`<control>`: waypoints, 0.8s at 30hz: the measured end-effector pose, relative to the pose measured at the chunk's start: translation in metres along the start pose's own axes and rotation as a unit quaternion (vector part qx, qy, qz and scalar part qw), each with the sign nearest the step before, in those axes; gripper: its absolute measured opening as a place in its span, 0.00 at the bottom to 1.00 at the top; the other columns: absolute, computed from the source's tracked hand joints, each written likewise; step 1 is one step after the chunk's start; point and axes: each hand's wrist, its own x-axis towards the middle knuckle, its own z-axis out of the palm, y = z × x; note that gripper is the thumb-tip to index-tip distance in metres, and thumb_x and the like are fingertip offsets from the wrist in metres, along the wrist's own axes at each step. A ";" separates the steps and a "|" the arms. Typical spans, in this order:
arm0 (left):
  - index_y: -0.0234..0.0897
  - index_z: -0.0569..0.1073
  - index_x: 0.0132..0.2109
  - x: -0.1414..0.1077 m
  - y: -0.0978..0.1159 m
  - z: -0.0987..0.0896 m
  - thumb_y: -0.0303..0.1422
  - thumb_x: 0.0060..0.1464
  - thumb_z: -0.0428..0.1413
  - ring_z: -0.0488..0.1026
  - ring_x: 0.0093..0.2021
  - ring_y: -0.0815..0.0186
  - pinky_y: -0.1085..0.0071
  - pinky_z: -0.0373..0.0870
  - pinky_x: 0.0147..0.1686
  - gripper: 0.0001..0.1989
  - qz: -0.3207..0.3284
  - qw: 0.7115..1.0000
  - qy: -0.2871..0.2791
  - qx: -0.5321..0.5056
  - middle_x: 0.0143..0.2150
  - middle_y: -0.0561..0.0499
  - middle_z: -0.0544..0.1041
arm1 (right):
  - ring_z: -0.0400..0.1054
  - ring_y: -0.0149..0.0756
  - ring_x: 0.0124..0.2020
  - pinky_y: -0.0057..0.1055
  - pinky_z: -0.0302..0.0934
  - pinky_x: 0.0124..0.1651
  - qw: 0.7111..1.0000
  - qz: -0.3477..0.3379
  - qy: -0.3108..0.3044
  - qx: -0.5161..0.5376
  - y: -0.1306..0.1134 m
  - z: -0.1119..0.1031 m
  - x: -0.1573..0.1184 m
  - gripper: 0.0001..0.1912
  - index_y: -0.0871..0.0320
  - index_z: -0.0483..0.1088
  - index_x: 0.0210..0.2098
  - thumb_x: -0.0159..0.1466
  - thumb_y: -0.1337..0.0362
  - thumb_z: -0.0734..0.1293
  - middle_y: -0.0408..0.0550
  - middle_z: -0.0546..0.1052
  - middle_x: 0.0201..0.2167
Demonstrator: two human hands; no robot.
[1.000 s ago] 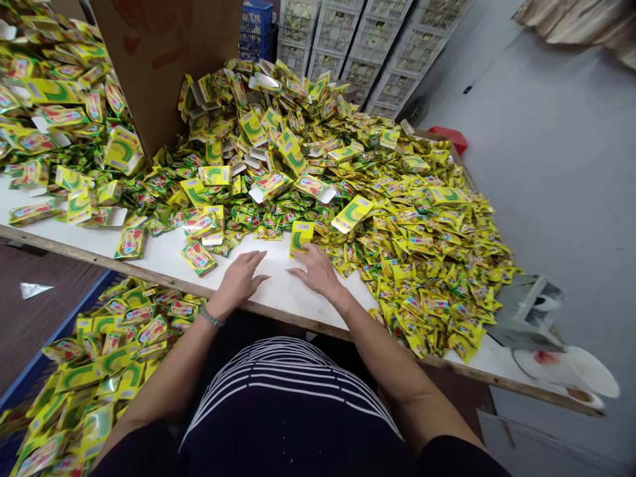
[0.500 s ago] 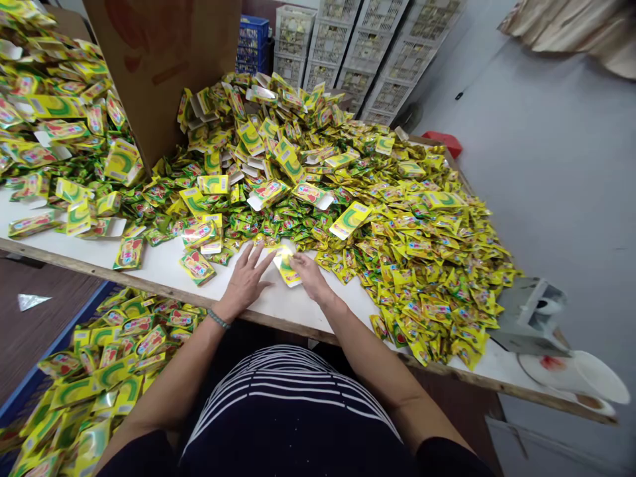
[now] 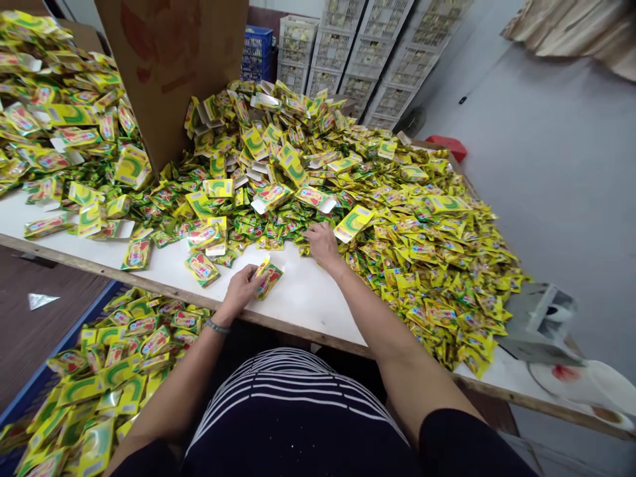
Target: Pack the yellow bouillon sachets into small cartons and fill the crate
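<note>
My left hand (image 3: 242, 286) is closed around a small yellow-and-green carton (image 3: 270, 282), held just over the white tabletop (image 3: 313, 301) near its front edge. My right hand (image 3: 324, 244) is at the near edge of the heap of small shiny packets (image 3: 422, 245), its fingers curled among them. What those fingertips pinch, if anything, is hidden. Left of my left hand, another small carton (image 3: 202, 268) lies flat on the table. A yellow carton (image 3: 354, 223) with a white flap rests on the heap just right of my right hand.
A blue crate (image 3: 99, 311) full of cartons stands below the table at left. An upright cardboard sheet (image 3: 173, 66) divides the heaps. White crates (image 3: 332, 50) are stacked behind. A grey metal device (image 3: 541, 324) sits at the table's right end.
The carton has passed from my right hand to my left, which has closed on it. My right hand has moved up and right to the packets. The view has shifted slightly.
</note>
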 end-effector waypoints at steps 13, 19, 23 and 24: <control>0.35 0.73 0.40 0.006 0.002 -0.004 0.53 0.39 0.68 0.75 0.30 0.65 0.72 0.68 0.31 0.29 -0.063 0.989 -0.038 -0.129 0.30 0.50 0.80 | 0.69 0.36 0.31 0.31 0.62 0.38 0.920 0.098 -0.012 0.379 -0.043 0.005 -0.037 0.13 0.56 0.76 0.44 0.63 0.61 0.64 0.44 0.77 0.30; 0.33 0.75 0.35 0.000 0.002 0.000 0.53 0.34 0.70 0.72 0.28 0.70 0.73 0.66 0.31 0.30 -0.080 0.982 -0.034 -0.167 0.29 0.52 0.79 | 0.71 0.36 0.35 0.32 0.62 0.42 0.914 0.070 -0.118 0.382 -0.049 0.011 -0.050 0.08 0.57 0.78 0.35 0.58 0.68 0.66 0.44 0.79 0.32; 0.33 0.76 0.36 0.000 -0.003 0.001 0.53 0.34 0.70 0.72 0.28 0.70 0.74 0.66 0.30 0.29 -0.078 0.983 -0.025 -0.167 0.29 0.52 0.79 | 0.72 0.37 0.37 0.31 0.62 0.43 0.935 0.051 -0.141 0.320 -0.051 0.000 -0.042 0.12 0.56 0.79 0.31 0.56 0.75 0.65 0.43 0.80 0.31; 0.33 0.76 0.36 0.000 -0.004 0.001 0.52 0.35 0.70 0.72 0.29 0.70 0.74 0.66 0.30 0.28 -0.074 0.984 -0.029 -0.160 0.29 0.52 0.79 | 0.72 0.36 0.36 0.31 0.61 0.42 0.938 0.046 -0.150 0.308 -0.053 -0.002 -0.040 0.12 0.55 0.79 0.31 0.56 0.75 0.65 0.43 0.80 0.30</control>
